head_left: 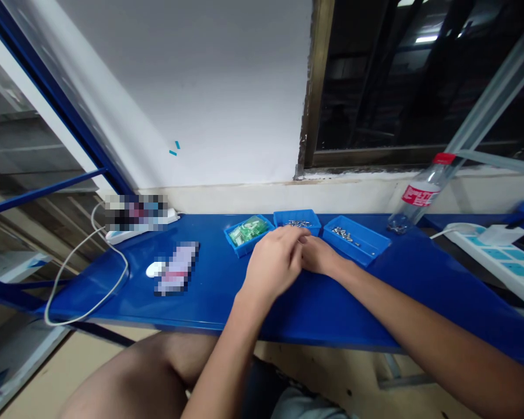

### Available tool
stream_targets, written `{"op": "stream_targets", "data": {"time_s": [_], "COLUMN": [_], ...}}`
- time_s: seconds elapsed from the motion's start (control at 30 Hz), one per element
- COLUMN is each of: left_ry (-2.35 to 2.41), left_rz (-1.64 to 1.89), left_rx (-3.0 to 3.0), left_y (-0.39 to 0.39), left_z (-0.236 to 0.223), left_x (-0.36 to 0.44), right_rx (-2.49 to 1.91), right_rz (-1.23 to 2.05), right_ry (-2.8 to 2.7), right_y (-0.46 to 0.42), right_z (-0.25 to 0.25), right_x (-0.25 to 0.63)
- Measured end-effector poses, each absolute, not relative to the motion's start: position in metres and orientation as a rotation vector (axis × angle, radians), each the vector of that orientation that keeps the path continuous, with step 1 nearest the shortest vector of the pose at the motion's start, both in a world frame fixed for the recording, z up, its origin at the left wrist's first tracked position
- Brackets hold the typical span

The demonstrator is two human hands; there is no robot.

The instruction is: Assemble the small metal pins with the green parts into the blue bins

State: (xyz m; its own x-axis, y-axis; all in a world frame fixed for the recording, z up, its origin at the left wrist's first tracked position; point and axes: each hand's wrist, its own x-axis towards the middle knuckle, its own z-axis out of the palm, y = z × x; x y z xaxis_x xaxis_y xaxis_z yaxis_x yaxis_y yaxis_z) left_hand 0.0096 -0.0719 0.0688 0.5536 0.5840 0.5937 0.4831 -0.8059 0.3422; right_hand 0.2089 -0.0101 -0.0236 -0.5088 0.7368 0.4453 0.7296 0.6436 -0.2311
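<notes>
My left hand (274, 259) and my right hand (317, 254) meet just in front of the middle blue bin (296, 216). Both have curled fingers pressed close together, and whatever lies between them is hidden. Small shiny metal parts (299, 223) lie in that bin, partly covered by my hands. To the right, another blue bin (367, 244) holds small metal pieces like screws (344, 234), mostly at its left end. The left blue bin (250, 247) contains green-and-clear plastic packets (248, 230).
A plastic bottle with a red cap (419, 198) stands at the back right, near a white power strip (502, 256). On the left of the blue table (218, 291) are a blurred flat item (177, 269), a white round object (155, 269) and a looped white cable (124, 279).
</notes>
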Motion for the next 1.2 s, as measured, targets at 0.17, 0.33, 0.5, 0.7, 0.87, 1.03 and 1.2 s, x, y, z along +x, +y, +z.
{"op": "stream_targets", "data": {"time_s": [0.17, 0.33, 0.5, 0.7, 0.87, 1.03, 1.2], "left_ry": [1.166, 1.134, 1.066, 1.007, 1.058, 1.096, 1.068], "left_rz": [0.944, 1.035, 1.070, 1.153, 1.219, 1.090, 1.106], "left_rx": [2.613, 2.577, 2.576, 2.494, 2.421, 2.405, 2.329], "left_y": [0.008, 0.016, 0.016, 0.005, 0.000, 0.001, -0.001], "left_z": [0.021, -0.008, -0.016, -0.015, -0.013, -0.013, -0.010], "left_x": [0.027, 0.026, 0.025, 0.018, 0.014, 0.013, 0.014], "right_rx": [-1.153, -1.248, -1.328, -1.213, -1.146, -1.134, -1.096], "right_rz": [-0.058, -0.129, -0.165, -0.101, 0.093, 0.253, 0.264], "right_ry": [-2.370, -2.369, -2.341, -2.203, -1.895, -1.740, -1.794], "right_y": [-0.001, -0.002, -0.005, -0.007, -0.013, -0.017, -0.026], "right_z": [-0.031, -0.028, -0.025, -0.022, -0.017, -0.012, -0.008], "right_x": [0.211, 0.211, 0.211, 0.209, 0.210, 0.212, 0.206]}}
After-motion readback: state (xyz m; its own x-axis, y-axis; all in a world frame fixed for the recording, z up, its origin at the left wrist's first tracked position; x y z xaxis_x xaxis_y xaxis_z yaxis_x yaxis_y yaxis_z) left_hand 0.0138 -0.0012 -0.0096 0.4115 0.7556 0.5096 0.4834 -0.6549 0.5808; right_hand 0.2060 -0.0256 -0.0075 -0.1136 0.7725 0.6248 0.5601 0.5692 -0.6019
